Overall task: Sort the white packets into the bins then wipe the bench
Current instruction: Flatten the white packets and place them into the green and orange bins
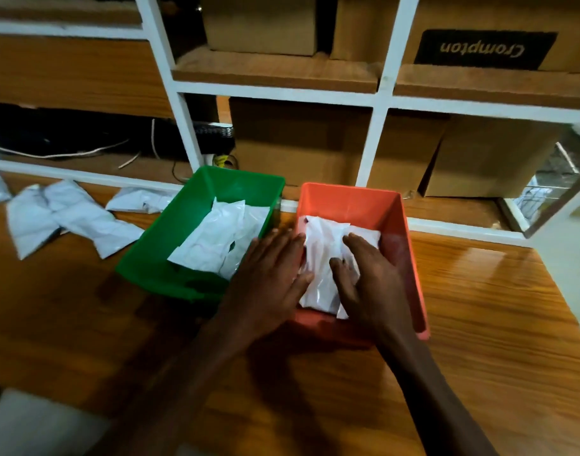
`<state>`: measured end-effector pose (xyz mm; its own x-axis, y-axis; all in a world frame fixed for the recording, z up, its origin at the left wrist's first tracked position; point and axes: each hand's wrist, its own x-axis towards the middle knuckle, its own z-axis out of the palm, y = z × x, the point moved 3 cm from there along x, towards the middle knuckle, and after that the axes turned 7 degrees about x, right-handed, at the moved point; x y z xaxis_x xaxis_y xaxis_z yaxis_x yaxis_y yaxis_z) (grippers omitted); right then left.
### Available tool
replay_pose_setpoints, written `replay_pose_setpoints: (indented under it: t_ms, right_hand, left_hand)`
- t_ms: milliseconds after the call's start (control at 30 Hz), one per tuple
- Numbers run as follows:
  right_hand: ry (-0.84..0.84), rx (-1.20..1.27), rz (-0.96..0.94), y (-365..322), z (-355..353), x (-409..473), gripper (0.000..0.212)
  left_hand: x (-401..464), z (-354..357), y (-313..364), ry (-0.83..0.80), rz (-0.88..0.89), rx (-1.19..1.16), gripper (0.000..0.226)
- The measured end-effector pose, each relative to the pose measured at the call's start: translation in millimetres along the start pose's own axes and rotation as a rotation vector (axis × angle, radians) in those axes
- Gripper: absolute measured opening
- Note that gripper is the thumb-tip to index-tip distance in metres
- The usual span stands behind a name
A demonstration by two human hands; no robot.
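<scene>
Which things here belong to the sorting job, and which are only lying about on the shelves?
Belong to the job:
green bin
orange bin
packets in the orange bin, under the left hand and right hand
packets in the green bin
loose packets on the bench

Only lying about:
cardboard boxes
Crompton box
cables

Left hand: fingers straight, flat over the orange bin's left rim.
Right hand: fingers spread, palm down inside that bin.
Forearms: both bare.
</scene>
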<state>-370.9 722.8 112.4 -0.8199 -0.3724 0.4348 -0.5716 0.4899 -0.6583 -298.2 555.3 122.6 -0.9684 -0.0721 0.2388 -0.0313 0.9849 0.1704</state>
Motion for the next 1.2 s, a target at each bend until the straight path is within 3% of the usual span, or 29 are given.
replay_pose_setpoints:
  t_ms: [100, 233, 467, 633, 967, 1200]
  right_hand:
    - [0.085, 0.053, -0.104, -43.1, 10.0, -23.9, 0.047]
    - [0.047, 0.099, -0.241, -97.4, 42.1, -56.5, 0.045]
    - [-0.179, 0.168, -0.237, -157.6, 157.4, -117.4, 0.057]
    - [-0.386, 0.173, -0.224, -213.2, 235.4, -157.6, 0.056]
    - [-0.561, 0.234, -0.310, -330.6, 355.4, -174.8, 0.064]
    - [-0.611, 0.253, -0.374, -392.3, 447.3, -148.3, 0.069]
  left_hand:
    - [-45.9, -19.6, -24.2, 0.138, -0.054, -0.041, 0.066]
    - [-111.3, -34.1, -57.0, 0.295, -0.178, -0.095, 0.060]
    - [-261.3, -40.1, -155.4, 0.261, -0.654, -0.181, 0.068]
    - [-355.6, -56.3, -219.9, 0.271, -0.841, -0.132, 0.067]
    - [-429.3, -83.1, -321.9, 0.399, -1.022, -0.137, 0.068]
    - [-434.3, -89.1, -411.6, 0.375, -1.082, -0.099, 0.073]
